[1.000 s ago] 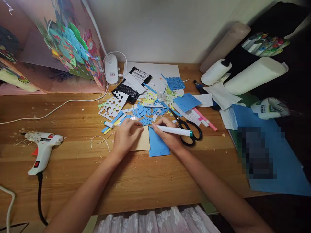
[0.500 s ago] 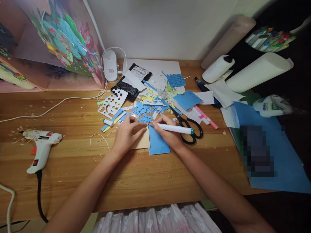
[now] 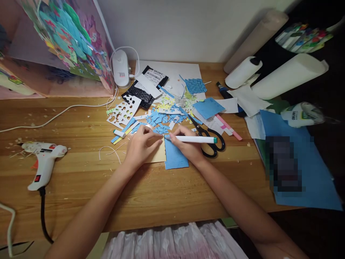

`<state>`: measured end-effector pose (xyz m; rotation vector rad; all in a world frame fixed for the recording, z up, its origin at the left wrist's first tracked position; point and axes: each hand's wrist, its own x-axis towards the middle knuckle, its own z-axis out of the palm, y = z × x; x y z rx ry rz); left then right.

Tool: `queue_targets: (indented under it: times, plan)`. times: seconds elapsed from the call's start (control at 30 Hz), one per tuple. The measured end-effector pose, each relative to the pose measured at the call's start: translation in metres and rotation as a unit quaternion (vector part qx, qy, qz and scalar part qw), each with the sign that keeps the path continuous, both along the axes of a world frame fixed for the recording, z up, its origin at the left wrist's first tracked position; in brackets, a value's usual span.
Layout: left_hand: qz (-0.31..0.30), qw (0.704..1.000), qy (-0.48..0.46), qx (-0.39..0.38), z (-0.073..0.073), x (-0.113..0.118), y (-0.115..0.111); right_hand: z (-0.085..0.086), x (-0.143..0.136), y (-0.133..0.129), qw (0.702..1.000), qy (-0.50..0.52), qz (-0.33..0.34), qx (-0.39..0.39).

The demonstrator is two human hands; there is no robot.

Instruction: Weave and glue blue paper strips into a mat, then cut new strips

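Observation:
My right hand (image 3: 190, 145) is closed around a white marker (image 3: 198, 139) with a green end. The marker lies nearly level, its tip end at the top edge of a blue sheet of paper (image 3: 176, 158). My left hand (image 3: 141, 144) is closed, thumb and fingertips pinched at the edge of a cream card (image 3: 159, 155) that meets the blue sheet's left side. Part of the card is hidden under that hand. A white cap with a teal end (image 3: 119, 133) lies left of my left hand. Black-handled scissors (image 3: 211, 154) lie beside my right hand.
Blue and yellow paper scraps (image 3: 159, 118) lie beyond my hands, near a punched white sheet (image 3: 125, 111) and a black package (image 3: 144, 97). A glue gun (image 3: 44, 158) lies left, its black cord running off the front edge. White rolls (image 3: 291, 75) and blue sheets (image 3: 315, 172) occupy the right.
The marker has turned slightly in my right hand, its green end now a little higher and further right. The view has shifted slightly. Both hands stay at the card and sheet.

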<state>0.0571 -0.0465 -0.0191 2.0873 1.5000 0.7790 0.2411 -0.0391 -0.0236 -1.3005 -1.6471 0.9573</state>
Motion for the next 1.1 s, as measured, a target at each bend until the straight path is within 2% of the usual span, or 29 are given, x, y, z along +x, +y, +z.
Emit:
queue_targets:
  times: [0.87, 1.1]
  plan:
    - [0.007, 0.999, -0.024, 0.02, -0.0042, 0.0013, 0.0001, 0.0006, 0.0047, -0.0015, 0.999, -0.02, 0.036, -0.024]
    - [0.002, 1.0, -0.029, 0.011, -0.0037, 0.0009, -0.0001, 0.0, 0.0049, -0.0041, 0.998, -0.043, 0.05, 0.008]
